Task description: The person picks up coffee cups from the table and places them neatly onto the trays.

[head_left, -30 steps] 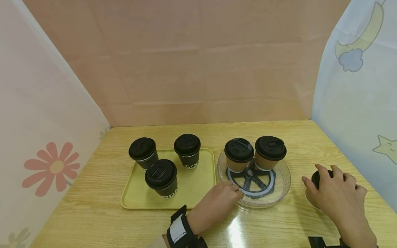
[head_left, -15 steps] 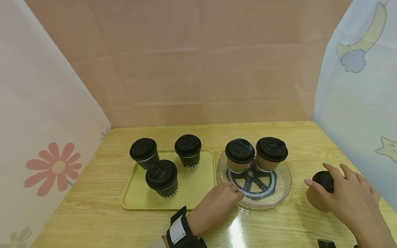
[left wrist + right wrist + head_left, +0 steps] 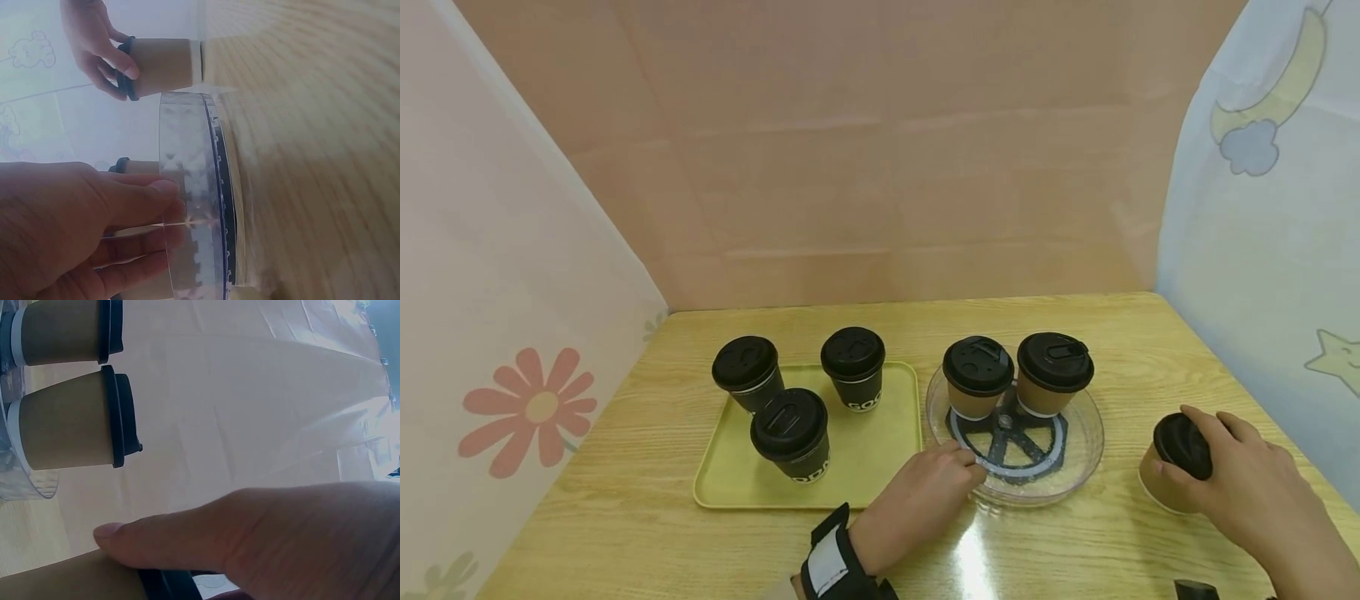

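My right hand (image 3: 1255,479) holds a brown paper coffee cup (image 3: 1161,483) by its black lid, thumb on the near side and fingers over the far side. The cup stands upright on the table at the right. My left hand (image 3: 925,492) pinches the wall of a clear round tray (image 3: 1086,462) at its front left; in the left wrist view the thumb (image 3: 150,190) lies on the outer side. Inside the tray is a dark spoked wheel shape with a pale ring. Two brown lidded cups, a left one (image 3: 972,402) and a right one (image 3: 1037,396), stand upright at its back.
A yellow rectangular tray (image 3: 872,467) lies to the left. Three black lidded cups stand there: one at the back left (image 3: 748,379), one at the back (image 3: 853,367), one in front (image 3: 792,433). Paper sheets wall the table (image 3: 640,542) at the back and sides.
My right hand's fingers spread and shifted slightly right, uncovering more of the cup, then came down around its lid. My left hand and the other cups stay in place.
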{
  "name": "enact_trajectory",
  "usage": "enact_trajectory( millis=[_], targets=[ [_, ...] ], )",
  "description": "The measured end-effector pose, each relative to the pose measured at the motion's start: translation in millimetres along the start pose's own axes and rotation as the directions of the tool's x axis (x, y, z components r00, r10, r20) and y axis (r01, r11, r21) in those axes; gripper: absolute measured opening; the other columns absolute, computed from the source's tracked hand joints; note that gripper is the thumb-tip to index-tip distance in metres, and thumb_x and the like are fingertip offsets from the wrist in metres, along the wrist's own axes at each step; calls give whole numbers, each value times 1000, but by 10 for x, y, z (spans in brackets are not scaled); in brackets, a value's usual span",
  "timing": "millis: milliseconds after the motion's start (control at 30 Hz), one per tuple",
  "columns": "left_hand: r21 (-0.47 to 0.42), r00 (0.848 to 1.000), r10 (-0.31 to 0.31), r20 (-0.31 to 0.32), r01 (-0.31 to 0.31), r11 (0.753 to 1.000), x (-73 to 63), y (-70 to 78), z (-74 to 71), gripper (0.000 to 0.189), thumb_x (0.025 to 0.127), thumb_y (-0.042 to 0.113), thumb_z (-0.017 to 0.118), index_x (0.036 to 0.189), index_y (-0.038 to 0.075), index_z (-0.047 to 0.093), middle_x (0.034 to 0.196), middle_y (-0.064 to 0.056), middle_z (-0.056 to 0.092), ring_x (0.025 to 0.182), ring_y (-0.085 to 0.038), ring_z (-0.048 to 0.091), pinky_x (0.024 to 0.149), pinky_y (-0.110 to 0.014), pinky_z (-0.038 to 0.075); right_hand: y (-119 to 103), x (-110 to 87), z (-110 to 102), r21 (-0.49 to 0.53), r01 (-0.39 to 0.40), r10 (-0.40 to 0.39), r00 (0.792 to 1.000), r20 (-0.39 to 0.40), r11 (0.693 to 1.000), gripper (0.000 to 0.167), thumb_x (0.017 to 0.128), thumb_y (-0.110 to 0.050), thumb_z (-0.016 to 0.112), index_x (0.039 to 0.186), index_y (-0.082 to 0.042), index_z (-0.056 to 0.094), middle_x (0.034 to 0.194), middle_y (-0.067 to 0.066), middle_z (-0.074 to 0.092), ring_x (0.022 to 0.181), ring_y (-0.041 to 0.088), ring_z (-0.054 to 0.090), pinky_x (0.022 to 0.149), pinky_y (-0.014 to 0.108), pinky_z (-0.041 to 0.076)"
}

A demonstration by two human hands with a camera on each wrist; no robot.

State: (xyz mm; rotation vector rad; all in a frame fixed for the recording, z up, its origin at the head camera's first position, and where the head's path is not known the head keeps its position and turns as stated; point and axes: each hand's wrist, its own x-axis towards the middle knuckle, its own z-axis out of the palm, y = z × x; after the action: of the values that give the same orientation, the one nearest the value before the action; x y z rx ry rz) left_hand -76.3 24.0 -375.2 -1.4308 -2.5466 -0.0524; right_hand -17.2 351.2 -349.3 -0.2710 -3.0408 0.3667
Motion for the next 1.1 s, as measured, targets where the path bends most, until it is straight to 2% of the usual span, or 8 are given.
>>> enact_trajectory(
  millis=[167, 300, 433, 533, 667, 700, 867, 1100],
  targets=[
    [9, 1000, -1, -11, 2, 1000, -9, -3, 3, 18, 89, 6, 67, 93, 22, 74, 89, 10, 69, 81, -3, 59, 71, -12, 50, -73, -28, -44, 1, -1, 1, 991, -137, 1000, 77, 82, -37, 75, 136, 5, 40, 124, 42, 41, 98, 65, 38, 82, 72, 34],
    [9, 1000, -6, -19, 6, 1000, -15, -4, 9, 19, 89, 5, 66, 93, 22, 74, 90, 10, 70, 83, -3, 59, 73, -12, 51, -187, -74, -111, 30, 19, -12, 977, -214, 999, 81, 81, -44, 76, 137, 4, 41, 125, 41, 43, 99, 62, 38, 83, 70, 32],
    [9, 1000, -7, -25, 7, 1000, -20, -4, 15, 19, 89, 6, 67, 93, 22, 75, 92, 10, 71, 84, -3, 60, 75, -11, 51, -372, -145, -181, 69, 81, -55, 948, -313, 994, 81, 76, -46, 80, 134, 0, 47, 124, 38, 49, 95, 62, 42, 79, 69, 35],
    [11, 999, -9, -31, 10, 1000, -25, -3, 19, 18, 89, 7, 67, 93, 22, 75, 93, 11, 72, 84, -3, 60, 74, -11, 51, -538, -182, -220, 113, 167, -109, 910, -401, 980, 78, 71, -40, 84, 131, -3, 51, 123, 35, 55, 92, 62, 45, 73, 68, 37],
    [12, 999, -15, -40, 16, 1000, -33, -5, 21, 19, 88, 7, 67, 93, 23, 75, 94, 11, 72, 84, -3, 59, 74, -10, 50, -755, -193, -226, 144, 260, -173, 880, -442, 955, 78, 68, -36, 87, 132, -6, 54, 127, 33, 56, 98, 60, 48, 70, 69, 39],
    [16, 999, -14, -44, 15, 1000, -34, -6, 20, 19, 88, 6, 67, 93, 23, 75, 94, 12, 72, 84, -3, 59, 75, -10, 50, -806, -195, -217, 148, 271, -183, 881, -437, 951, 78, 68, -36, 87, 133, -7, 53, 129, 32, 55, 100, 59, 48, 71, 70, 40],
    [41, 998, -2, -65, 5, 999, -39, -10, 25, 21, 87, 6, 67, 91, 25, 75, 95, 13, 72, 84, -2, 59, 76, -11, 49, -992, -173, -111, 150, 372, -270, 848, -455, 916, 79, 65, -33, 89, 132, -7, 57, 130, 30, 56, 103, 53, 52, 78, 64, 44],
    [77, 999, 0, -52, 4, 997, -35, -6, 33, 18, 89, 11, 66, 92, 27, 75, 96, 14, 72, 85, -3, 59, 77, -12, 48, -1150, -160, 37, 111, 440, -347, 819, -458, 891, 77, 62, -32, 90, 129, -8, 59, 131, 25, 57, 107, 46, 54, 81, 61, 46]
  ],
)
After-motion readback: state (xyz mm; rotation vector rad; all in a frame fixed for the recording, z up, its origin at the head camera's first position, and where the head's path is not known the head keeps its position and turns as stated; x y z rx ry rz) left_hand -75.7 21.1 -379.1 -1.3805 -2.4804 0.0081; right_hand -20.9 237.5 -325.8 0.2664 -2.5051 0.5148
